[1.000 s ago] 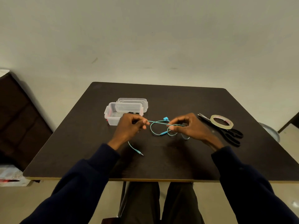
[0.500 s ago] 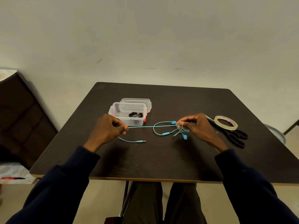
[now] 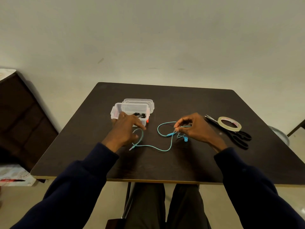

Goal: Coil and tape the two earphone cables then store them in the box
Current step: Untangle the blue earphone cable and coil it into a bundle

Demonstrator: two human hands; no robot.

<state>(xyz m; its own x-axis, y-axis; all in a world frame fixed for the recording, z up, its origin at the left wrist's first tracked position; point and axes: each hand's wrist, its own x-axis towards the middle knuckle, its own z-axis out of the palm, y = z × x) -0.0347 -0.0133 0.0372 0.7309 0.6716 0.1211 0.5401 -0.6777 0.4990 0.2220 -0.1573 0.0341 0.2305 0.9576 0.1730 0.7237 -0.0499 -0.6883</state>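
While a black cable [image 3: 139, 115] already sits in the box [image 3: 115, 111], my right hand [image 3: 196, 128] pinches the uncoiled, untaped blue cable [image 3: 155, 147] and my left hand [image 3: 125, 129] hovers open over it.

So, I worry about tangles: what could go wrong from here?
The cable lies slack on the table, pinched only by the right hand near the earbuds; its loose loops may knot while coiling. The tape sits on the scissors, in neither hand, so reaching for it might let a coil spring open.
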